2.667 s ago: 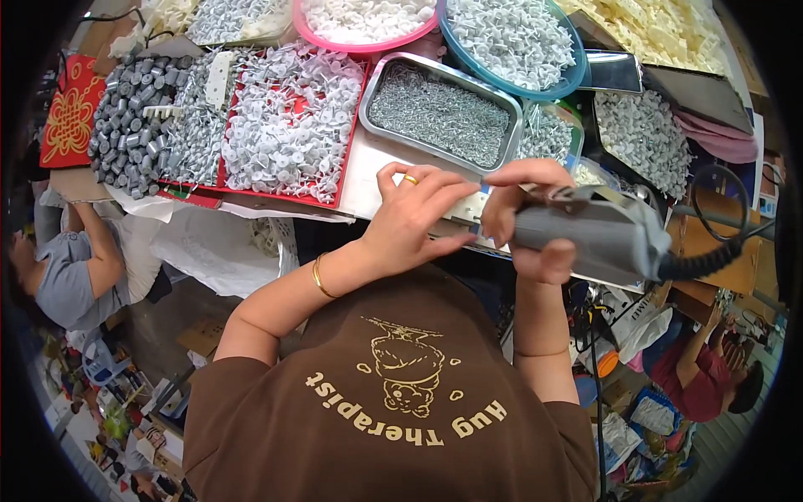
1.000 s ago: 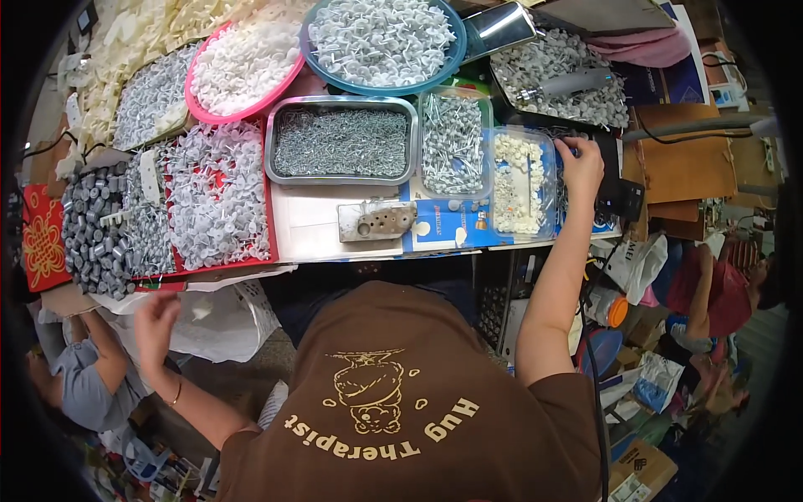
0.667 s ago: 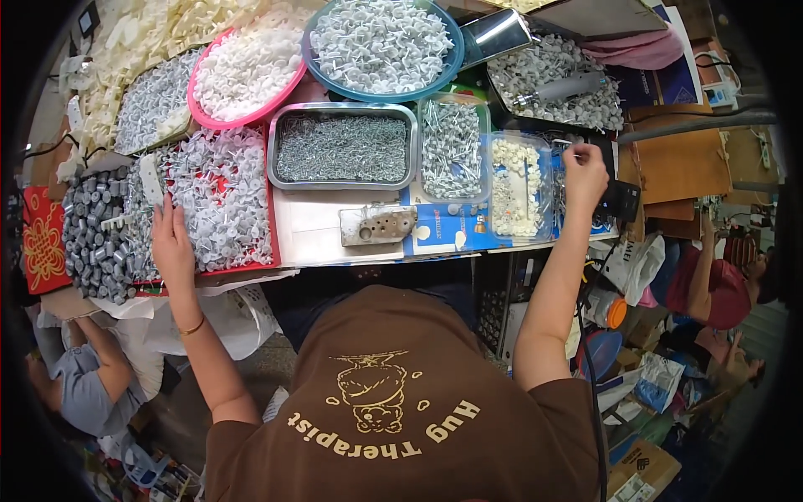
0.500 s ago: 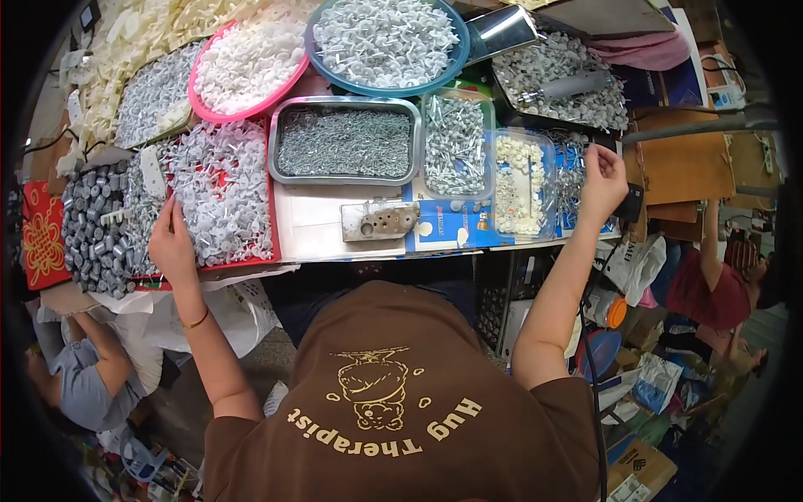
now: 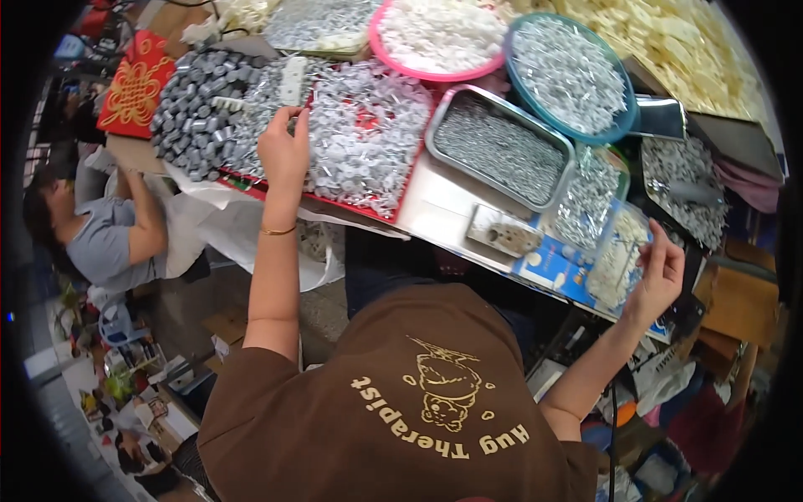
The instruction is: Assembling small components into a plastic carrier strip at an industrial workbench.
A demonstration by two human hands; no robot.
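Note:
My left hand lies on a heap of small white plastic parts on a red tray. Its fingertips are sunk among the parts beside a white rectangular piece, so what they hold is hidden. A gold bangle sits on that wrist. My right hand hovers at the table's right edge with its fingers apart and curled. It is beside a clear tub of pale small parts and holds nothing that I can see.
Grey cylinders fill the tray's left end. A metal tray of grey bits, a teal bowl, a pink bowl and a small metal block stand on the table. A person in grey sits low left.
Both hands held a grey power tool 2.7 s ago; it is gone from them. My left hand rose from below the table onto the white parts. My right hand stayed by the clear tub.

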